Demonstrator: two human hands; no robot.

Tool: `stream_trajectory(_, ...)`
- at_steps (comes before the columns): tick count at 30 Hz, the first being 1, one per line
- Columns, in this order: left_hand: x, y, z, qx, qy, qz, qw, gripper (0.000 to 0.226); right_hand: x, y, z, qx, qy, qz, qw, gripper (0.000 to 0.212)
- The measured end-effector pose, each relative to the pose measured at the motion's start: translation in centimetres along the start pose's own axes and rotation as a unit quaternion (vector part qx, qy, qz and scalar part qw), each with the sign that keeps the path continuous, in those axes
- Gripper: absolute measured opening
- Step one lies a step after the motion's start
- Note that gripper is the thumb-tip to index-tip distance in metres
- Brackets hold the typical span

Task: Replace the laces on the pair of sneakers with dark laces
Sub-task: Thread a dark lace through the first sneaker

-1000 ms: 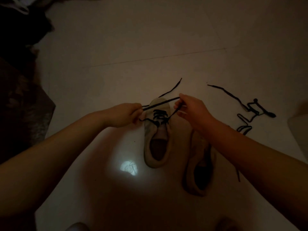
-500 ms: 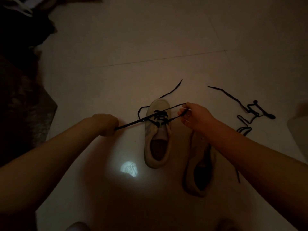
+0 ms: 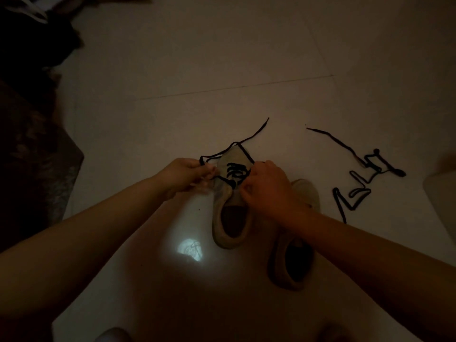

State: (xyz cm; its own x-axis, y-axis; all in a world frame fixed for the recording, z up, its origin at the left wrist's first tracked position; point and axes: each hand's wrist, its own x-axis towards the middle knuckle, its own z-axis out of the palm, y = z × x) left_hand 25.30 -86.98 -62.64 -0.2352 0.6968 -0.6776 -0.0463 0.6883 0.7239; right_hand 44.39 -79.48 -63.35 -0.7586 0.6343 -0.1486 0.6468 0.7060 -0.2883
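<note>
Left hand (image 3: pixel 191 172) pinches a dark lace (image 3: pixel 238 146) at the left side of shoe 1 (image 3: pixel 230 208), fingers curled round the strand. Right hand (image 3: pixel 265 187) sits on the right side of the same shoe, fingers curled at the lace near the eyelets; exact pinch point hidden by the knuckles. Both forearms come in from the bottom corners of the view.

Lace runs from the left hand up over the toe of shoe 1, then down to the right hand; 1 loose end trails off past the toe toward the far side of the floor (image 3: pixel 222 58). About 3 rows of dark lacing show on the shoe's upper between the hands. Shoe 1 lies toe away from the person, opening toward them, mid-floor.

Shoe 2 (image 3: pixel 293 257) lies just right of shoe 1, partly under the right forearm, no lace visible on it.

A 2nd dark lace (image 3: pixel 355 193) lies loose in bends on the floor, well right of both shoes, apart from them.

Bright light spot (image 3: pixel 188 250) on the floor just left of shoe 1's heel. Dark clutter (image 3: pixel 29 144) along the left edge, too dim to identify. Pale object (image 3: pixel 441 196) at the right edge, cut off.
</note>
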Motion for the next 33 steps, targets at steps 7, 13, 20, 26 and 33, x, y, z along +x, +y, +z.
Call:
stream_trajectory(7, -0.3, -1.4, 1.4, -0.066, 0.004, 0.012, 0.998, 0.023, 0.8, -0.8, 0.7, -0.029, -0.053, 0.017, 0.998, 0.025)
stream_trajectory(13, -0.3, -2.4, 2.4, -0.074, 0.028, 0.061, 0.995, 0.025, 1.5, -1.1, 1.4, 0.02, -0.052, 0.037, 0.998, 0.02)
stream_trajectory(20, 0.5, -3.4, 3.0, -0.007, 0.087, 0.095, 0.992, 0.018, 1.3, -1.0, 1.6, 0.102, -0.062, 0.079, 0.99, 0.021)
stream_trajectory(26, 0.8, -3.6, 3.3, -0.018, 0.111, 0.107, 0.988, 0.019, 1.2, -0.7, 2.0, 0.141, -0.058, 0.088, 0.984, 0.021)
stream_trajectory(33, 0.7, -3.8, 3.6, -0.029, 0.095, 0.101, 0.99, 0.017, 1.3, -0.8, 2.5, 0.168, -0.039, 0.095, 0.98, 0.022)
